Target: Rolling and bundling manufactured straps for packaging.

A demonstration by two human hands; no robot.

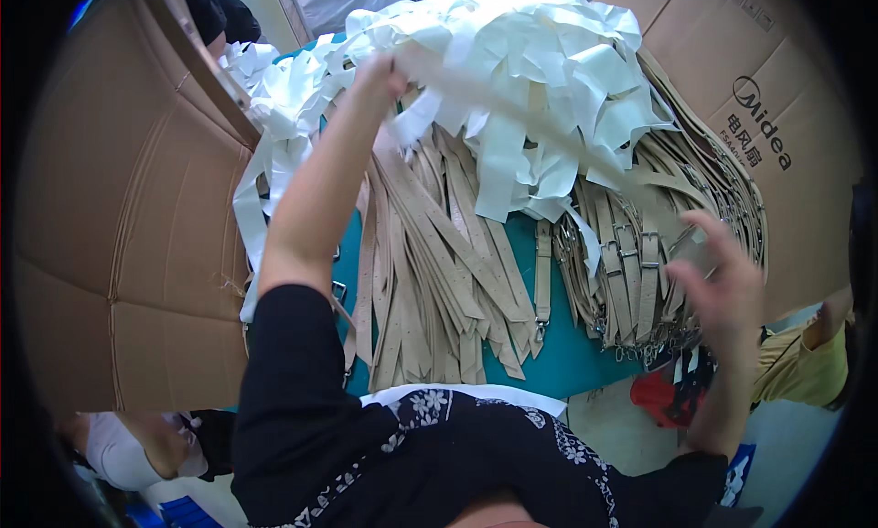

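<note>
My left hand (pixel 380 75) is up at the far side of the teal table (pixel 572 359), fingers closed round a white strip (pixel 476 93) pulled from the white strip heap (pixel 540 61). The strip runs right and toward me, motion-blurred, across the buckled beige straps (pixel 631 263). My right hand (pixel 722 285) is wide open, fingers spread, holding nothing, hovering just over the near right end of that buckled pile.

Flat beige straps (pixel 439 272) lie fanned in the middle, ends toward me. Cardboard sheets (pixel 137 235) stand left and right.

To do this well, I judge: keep the left pinch firm near the strip end, lift high enough that it clears the tangle, and bring the open right hand in to catch the free run before it snags on buckles. Pull one strip only; neighbours look ready to drag along.
</note>
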